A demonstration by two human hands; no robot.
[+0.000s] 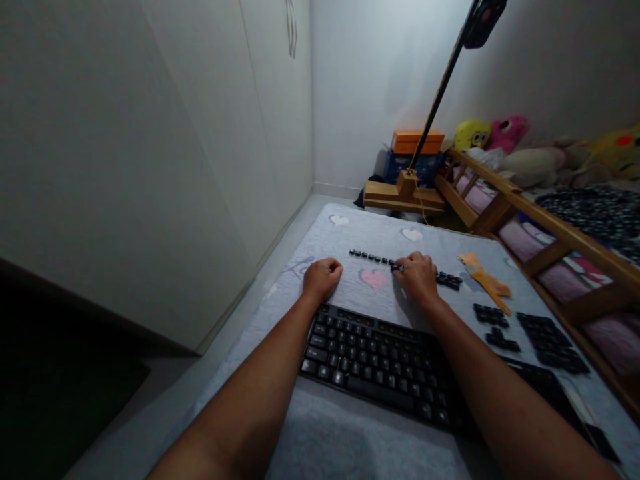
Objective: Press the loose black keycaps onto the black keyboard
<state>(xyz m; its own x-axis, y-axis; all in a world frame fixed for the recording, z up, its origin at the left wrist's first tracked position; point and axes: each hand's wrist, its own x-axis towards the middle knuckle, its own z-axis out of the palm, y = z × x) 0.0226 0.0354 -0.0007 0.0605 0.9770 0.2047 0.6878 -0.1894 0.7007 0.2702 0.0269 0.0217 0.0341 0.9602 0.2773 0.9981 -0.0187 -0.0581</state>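
A black keyboard (357, 357) lies on the quilted cloth below both hands, its upper row of keys bare. Beyond it stretches a line of loose black keycaps (371, 257). My right hand (417, 272) is over the right part of this line, thumb and fingers pinched on a small black keycap (397, 268). My left hand (323, 277) rests on the cloth above the keyboard's left corner. Its fingers are curled in, and no object shows between them. More dark keycaps (449, 280) lie right of my right hand.
To the right lie an orange brush (493, 290) on an orange cloth, grouped keycaps (550, 340) and a dark flat object (545, 390). A wooden bed rail (565, 237) runs along the right. A pole on a wooden base (385, 193) stands behind; a white cabinet (200, 133) is left.
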